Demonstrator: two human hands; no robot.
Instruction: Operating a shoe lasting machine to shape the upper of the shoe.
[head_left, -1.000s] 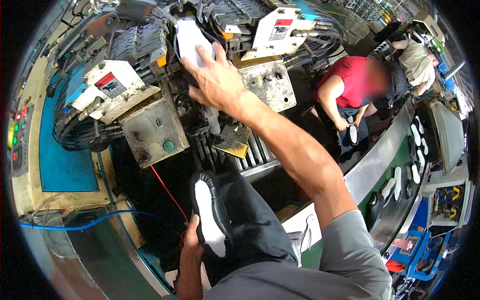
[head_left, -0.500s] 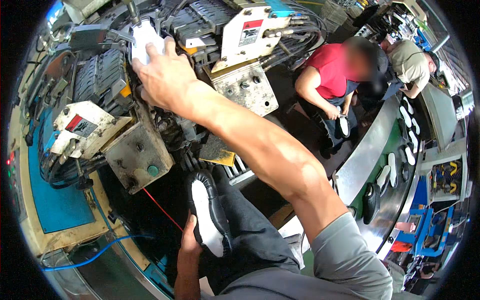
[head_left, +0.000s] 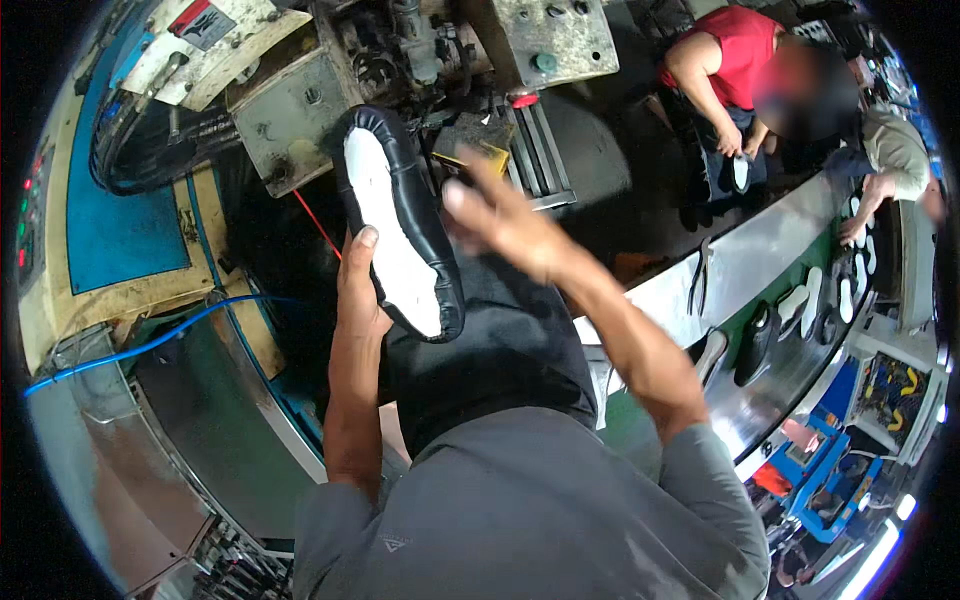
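My left hand (head_left: 362,285) is closed round a black shoe upper (head_left: 411,212), its thumb pressing on the edge of the white sole side. The shoe upper is tilted, with its white bottom (head_left: 388,230) facing up, over my lap. My right hand (head_left: 510,222) is in the air to the right of the shoe upper, apart from it. Motion blurs that hand, but its fingers look stretched out and nothing shows in them.
Ahead stands a machine with greasy metal blocks (head_left: 290,125) and a red-topped button (head_left: 522,100). A blue hose (head_left: 180,325) crosses at left. On the right, a conveyor (head_left: 735,275) carries several shoe parts. Beyond it, a person in red (head_left: 725,55) holds a shoe.
My right hand has come back from the machine, where it was on a white piece, toward my lap. My left hand has raised the shoe upper. The view has tilted down.
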